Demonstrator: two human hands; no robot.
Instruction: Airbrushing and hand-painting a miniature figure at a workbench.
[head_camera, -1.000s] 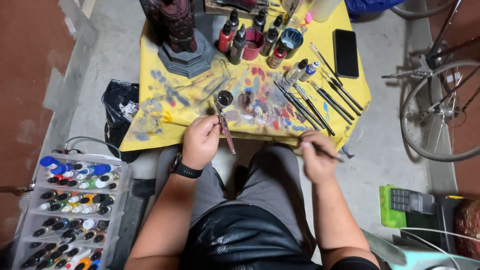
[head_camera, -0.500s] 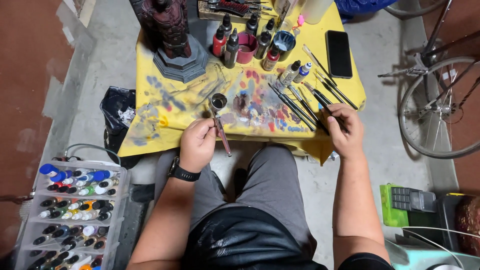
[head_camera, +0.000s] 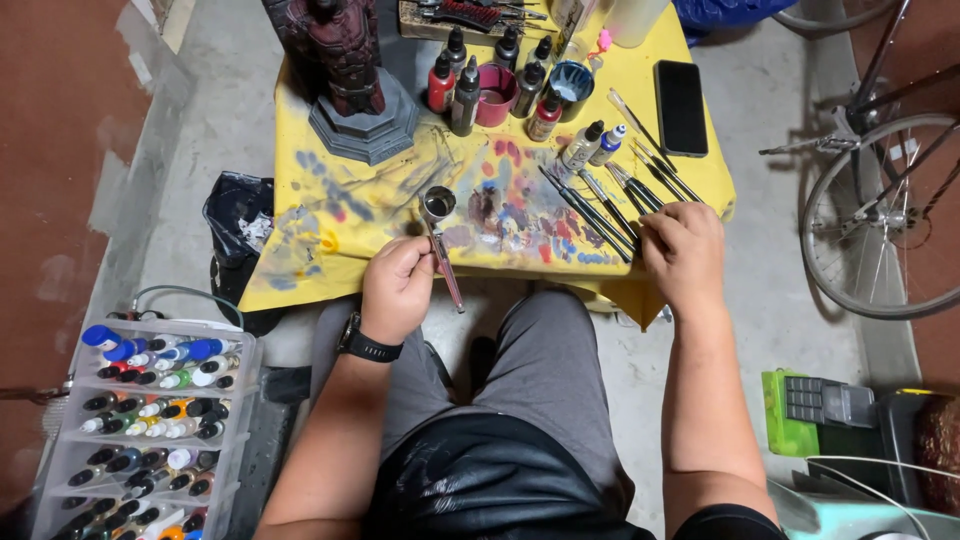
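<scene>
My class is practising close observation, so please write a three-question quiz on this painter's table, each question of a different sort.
1. True or false: the left hand holds an airbrush.
2. Multiple choice: the right hand rests on A) the black phone, B) the row of paintbrushes, C) the dark red figure.
3. Fill in: the rack of paint bottles stands on the floor to the person's ____ side.

Key: 1 true; 2 B; 3 left.

head cam: my only view | worn on head, facing steeply down | near, over lap and yellow table (head_camera: 330, 215) | no second view
</scene>
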